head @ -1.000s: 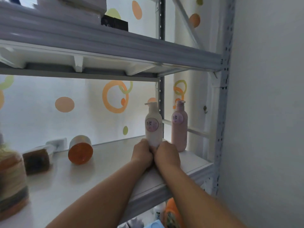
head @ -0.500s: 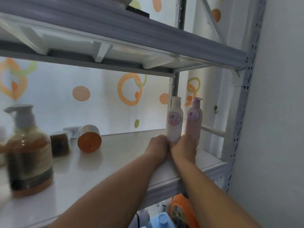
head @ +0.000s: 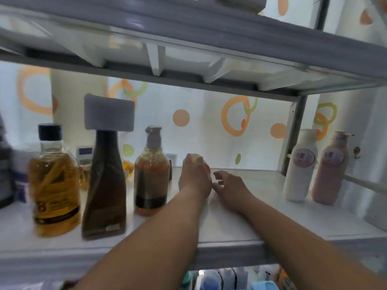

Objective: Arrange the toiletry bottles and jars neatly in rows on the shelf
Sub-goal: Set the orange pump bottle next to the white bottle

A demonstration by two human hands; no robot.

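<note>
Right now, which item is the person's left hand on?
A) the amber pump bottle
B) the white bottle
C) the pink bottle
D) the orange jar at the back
D: the left hand curls over the orange jar, only its orange edge showing; the white bottle and pink bottle stand apart at the shelf's right end, and the right hand is open.

Glossy clear amber bottle (head: 54, 185), smooth white shelf (head: 240, 222) (pink bottle (head: 328, 174) matt).
</note>
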